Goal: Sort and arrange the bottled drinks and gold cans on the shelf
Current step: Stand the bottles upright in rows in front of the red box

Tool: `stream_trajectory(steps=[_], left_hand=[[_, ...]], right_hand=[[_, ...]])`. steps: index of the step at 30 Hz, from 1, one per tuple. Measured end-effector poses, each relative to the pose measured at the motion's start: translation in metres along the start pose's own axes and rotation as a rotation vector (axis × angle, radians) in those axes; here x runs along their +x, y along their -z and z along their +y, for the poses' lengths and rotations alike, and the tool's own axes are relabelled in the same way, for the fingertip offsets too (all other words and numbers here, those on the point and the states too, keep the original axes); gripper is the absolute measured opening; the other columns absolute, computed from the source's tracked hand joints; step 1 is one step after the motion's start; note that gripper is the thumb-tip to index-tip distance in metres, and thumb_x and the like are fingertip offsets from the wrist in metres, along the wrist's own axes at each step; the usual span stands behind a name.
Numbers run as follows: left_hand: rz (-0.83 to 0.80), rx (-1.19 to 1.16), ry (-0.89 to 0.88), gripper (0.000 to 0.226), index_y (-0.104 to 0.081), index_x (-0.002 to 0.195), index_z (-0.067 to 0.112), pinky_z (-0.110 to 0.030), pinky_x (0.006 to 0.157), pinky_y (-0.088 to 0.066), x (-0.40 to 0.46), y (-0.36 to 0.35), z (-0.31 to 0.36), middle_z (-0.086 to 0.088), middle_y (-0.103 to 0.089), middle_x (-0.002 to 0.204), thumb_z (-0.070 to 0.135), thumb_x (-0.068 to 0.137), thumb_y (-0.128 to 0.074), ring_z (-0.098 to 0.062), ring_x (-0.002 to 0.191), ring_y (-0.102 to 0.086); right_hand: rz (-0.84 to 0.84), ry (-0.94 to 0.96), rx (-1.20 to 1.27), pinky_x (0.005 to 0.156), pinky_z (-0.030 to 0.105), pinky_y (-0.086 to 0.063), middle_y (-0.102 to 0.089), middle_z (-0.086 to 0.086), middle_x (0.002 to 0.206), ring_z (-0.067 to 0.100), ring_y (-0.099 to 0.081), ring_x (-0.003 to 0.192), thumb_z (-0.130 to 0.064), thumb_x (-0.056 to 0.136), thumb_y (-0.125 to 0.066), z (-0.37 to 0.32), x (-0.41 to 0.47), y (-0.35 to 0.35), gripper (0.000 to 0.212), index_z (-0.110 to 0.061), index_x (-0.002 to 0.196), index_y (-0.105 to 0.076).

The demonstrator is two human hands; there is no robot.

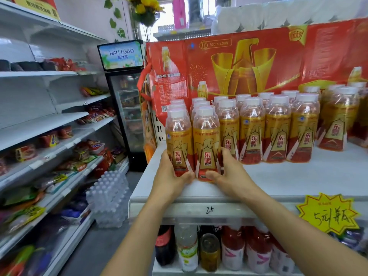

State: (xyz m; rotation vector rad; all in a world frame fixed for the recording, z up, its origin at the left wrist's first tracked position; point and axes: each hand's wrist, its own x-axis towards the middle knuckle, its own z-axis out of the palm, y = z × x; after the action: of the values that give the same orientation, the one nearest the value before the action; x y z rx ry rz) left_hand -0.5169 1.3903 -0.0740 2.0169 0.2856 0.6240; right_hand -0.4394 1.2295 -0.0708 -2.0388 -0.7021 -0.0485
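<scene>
Gold-and-red labelled drink bottles with white caps stand in rows on the white shelf (298,176). My left hand (171,176) grips the base of the front-left bottle (178,136). My right hand (229,174) grips the base of the bottle beside it (206,136). Both bottles stand upright, side by side, at the front of the left rows. More bottles (276,128) line up to the right, with another group (338,120) further right. A gold can (209,250) sits on the lower shelf among other bottles.
Red cartons (249,62) form a wall behind the bottles. A yellow price tag (328,214) hangs on the shelf edge at right. Snack shelves (49,136) run along the left aisle, a water-bottle pack (108,198) stands on the floor, and a drinks fridge (125,96) stands behind.
</scene>
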Motion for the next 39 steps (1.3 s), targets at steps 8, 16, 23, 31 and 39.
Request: stream_trajectory(steps=[8,16,23,31,39], left_hand=[[-0.001,0.014,0.011,0.076,-0.033,0.129,0.041,-0.043,0.101,-0.047,0.003,-0.001,-0.004,0.015,-0.063,0.119,0.022,0.073,-0.081,-0.005,0.11,-0.061],[0.218,0.412,-0.16,0.105,0.005,0.154,0.019,-0.041,0.118,-0.024,-0.029,-0.009,0.014,-0.005,-0.017,0.158,0.034,0.084,-0.072,-0.018,0.146,-0.015],[0.262,0.604,-0.583,0.055,-0.051,0.134,0.018,-0.042,0.103,-0.043,-0.051,-0.065,0.057,0.001,-0.051,0.132,0.033,0.085,-0.069,-0.019,0.126,-0.045],[-0.155,0.287,-0.575,0.046,-0.05,0.133,0.025,-0.014,0.093,-0.037,-0.032,-0.205,0.147,0.012,-0.049,0.126,0.035,0.09,-0.065,-0.005,0.115,-0.047],[-0.329,0.147,-0.171,0.097,-0.004,0.155,0.021,-0.03,0.11,-0.025,0.036,-0.346,0.205,0.0,-0.017,0.158,0.04,0.086,-0.07,-0.018,0.142,-0.025]], right_hand=[[-0.01,0.012,-0.032,0.108,0.037,-0.04,-0.051,-0.004,0.14,0.015,-0.048,0.129,-0.022,0.087,-0.069,0.0,0.0,-0.002,0.074,-0.021,0.147,-0.026],[0.031,0.136,-0.341,0.106,0.04,-0.041,-0.038,-0.001,0.147,0.019,-0.038,0.134,-0.037,0.09,-0.062,-0.009,-0.011,0.015,0.075,-0.019,0.15,-0.019],[0.373,0.435,-0.583,0.084,0.038,-0.051,-0.061,0.003,0.123,0.024,-0.058,0.113,-0.024,0.082,-0.073,0.016,-0.045,0.085,0.04,-0.016,0.12,-0.064],[0.518,0.27,-0.563,0.082,0.039,-0.051,-0.059,0.002,0.123,0.024,-0.055,0.112,-0.019,0.085,-0.07,0.111,-0.059,0.222,0.034,-0.017,0.118,-0.064],[0.67,0.012,-0.312,0.103,0.022,-0.027,-0.037,0.009,0.141,0.022,-0.035,0.131,-0.015,0.085,-0.071,0.196,-0.051,0.338,0.072,-0.01,0.144,-0.031]])
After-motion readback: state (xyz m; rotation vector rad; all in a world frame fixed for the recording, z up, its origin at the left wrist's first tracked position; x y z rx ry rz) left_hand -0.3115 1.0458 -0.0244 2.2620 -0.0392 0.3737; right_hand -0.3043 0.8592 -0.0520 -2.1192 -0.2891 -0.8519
